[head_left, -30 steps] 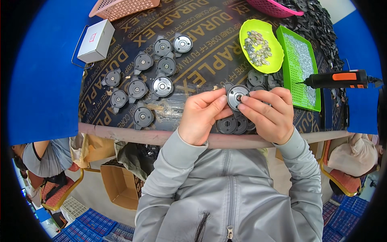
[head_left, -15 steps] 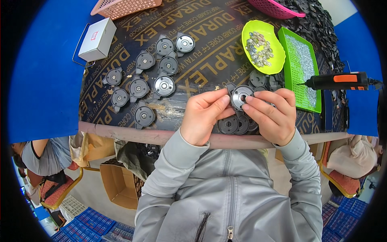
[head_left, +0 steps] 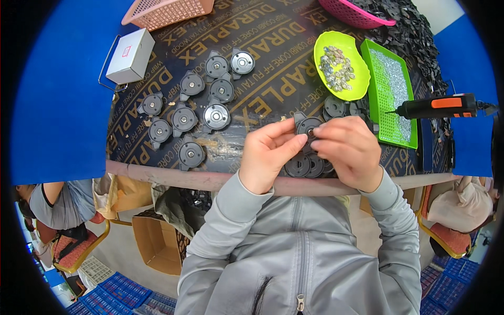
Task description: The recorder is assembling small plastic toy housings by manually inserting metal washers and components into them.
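Observation:
My left hand (head_left: pixel 266 156) pinches a round dark grey plastic housing (head_left: pixel 306 125) with a tab between thumb and fingers, above the near edge of the table. My right hand (head_left: pixel 350 150) is closed, its fingertips at the middle and right side of that housing. Whatever they pinch is hidden. Below my hands lie several flat grey discs (head_left: pixel 298 165) with centre holes, partly covered. Another round grey part (head_left: pixel 334 106) lies just beyond my right hand. To the left stand several similar tabbed housings (head_left: pixel 184 119) with a small metal piece in the centre.
At the right are a lime-green bowl (head_left: pixel 361 79) of small metal pieces, a green tray (head_left: pixel 385 126) of tiny silvery parts and a black-orange electric screwdriver (head_left: pixel 438 107). Black parts (head_left: pixel 420 52) heap behind them. Pink baskets (head_left: pixel 170 20) and a white box (head_left: pixel 127 62) stand farther off.
My right hand has shifted its fingers from the housing's rim over its centre. The housing has tilted and its shiny face now looks darker. The whole view has shifted slightly.

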The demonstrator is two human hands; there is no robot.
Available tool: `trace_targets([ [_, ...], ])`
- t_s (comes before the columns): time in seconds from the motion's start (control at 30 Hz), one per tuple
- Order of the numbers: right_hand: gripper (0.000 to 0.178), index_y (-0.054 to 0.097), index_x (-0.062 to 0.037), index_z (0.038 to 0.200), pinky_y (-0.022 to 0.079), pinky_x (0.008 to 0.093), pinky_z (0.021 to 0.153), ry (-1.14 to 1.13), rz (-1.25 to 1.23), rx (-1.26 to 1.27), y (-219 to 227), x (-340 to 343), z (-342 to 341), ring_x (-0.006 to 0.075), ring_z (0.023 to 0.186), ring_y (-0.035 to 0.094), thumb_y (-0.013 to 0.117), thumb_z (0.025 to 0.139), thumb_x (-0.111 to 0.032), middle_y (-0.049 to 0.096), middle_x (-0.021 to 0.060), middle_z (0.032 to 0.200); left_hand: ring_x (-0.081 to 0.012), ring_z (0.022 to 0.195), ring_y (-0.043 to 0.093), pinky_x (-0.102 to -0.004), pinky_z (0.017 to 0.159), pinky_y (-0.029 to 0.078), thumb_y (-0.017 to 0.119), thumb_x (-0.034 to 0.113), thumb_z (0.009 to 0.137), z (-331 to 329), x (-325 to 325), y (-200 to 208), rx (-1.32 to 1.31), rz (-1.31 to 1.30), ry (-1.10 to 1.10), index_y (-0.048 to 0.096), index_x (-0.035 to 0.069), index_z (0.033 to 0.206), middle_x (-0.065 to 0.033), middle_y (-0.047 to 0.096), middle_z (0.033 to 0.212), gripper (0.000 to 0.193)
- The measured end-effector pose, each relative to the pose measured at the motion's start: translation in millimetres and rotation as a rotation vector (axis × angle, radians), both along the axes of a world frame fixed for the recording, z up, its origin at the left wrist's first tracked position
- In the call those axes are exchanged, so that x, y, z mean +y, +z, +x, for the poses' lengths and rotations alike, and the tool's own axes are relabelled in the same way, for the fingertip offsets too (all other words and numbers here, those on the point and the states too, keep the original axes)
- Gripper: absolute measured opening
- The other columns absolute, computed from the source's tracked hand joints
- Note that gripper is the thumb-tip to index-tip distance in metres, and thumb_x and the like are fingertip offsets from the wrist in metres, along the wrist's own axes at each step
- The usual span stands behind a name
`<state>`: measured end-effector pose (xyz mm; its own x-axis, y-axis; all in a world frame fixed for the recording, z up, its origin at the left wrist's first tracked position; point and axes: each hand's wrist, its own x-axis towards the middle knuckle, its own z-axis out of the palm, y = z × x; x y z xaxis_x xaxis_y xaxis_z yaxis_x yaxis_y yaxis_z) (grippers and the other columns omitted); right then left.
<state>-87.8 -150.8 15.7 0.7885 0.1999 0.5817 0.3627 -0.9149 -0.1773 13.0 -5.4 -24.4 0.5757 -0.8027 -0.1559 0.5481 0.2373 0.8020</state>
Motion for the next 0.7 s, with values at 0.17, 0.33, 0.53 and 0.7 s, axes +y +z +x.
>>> trace_targets([
  [0.17,0.029,0.059,-0.0004,0.094,0.046,0.0249,0.067,-0.247,0.706,0.402,18.2,2.9,23.2,0.0136,0.077,0.056,0.066,0.065,0.001,0.059,0.0061,0.084,-0.0136,0.088,0.057,-0.0236,0.077,0.048,0.058,-0.004,0.079,0.2,-0.1,-3.5,-0.324,0.006,0.081,0.046,-0.005,0.119,-0.0089,0.04,0.12,0.041],
  [0.33,0.024,0.058,0.0014,0.095,0.047,0.0227,0.066,-0.179,0.839,0.478,7.5,-20.7,77.1,0.0098,0.075,0.057,0.063,0.071,0.0,0.06,0.0058,0.081,-0.0155,0.089,0.054,-0.0265,0.073,0.05,0.049,0.001,0.086,-6.8,-4.4,9.9,-0.13,-0.09,0.458,0.037,0.001,0.121,-0.0093,0.044,0.111,0.037],
  [0.53,0.027,0.063,-0.0003,0.087,0.048,0.031,0.067,-0.276,0.57,0.678,-23.1,-15.8,144.1,0.022,0.074,0.063,0.071,0.065,-0.014,0.064,0.0136,0.078,-0.0098,0.065,0.047,-0.0212,0.049,0.039,0.044,0.0,0.086,-8.1,8.1,-4.0,-0.438,-0.158,0.558,0.049,0.002,0.099,-0.0077,0.049,0.096,0.014],
  [0.7,0.028,0.064,-0.0041,0.083,0.047,0.0368,0.069,-0.302,0.437,0.582,-24.1,-13.0,144.2,0.0292,0.078,0.061,0.069,0.068,-0.027,0.064,0.0134,0.079,-0.0077,0.06,0.046,-0.0196,0.05,0.04,0.045,-0.001,0.086,-4.5,4.8,-2.8,-0.444,-0.086,0.379,0.053,-0.001,0.088,-0.0076,0.047,0.093,0.008],
])
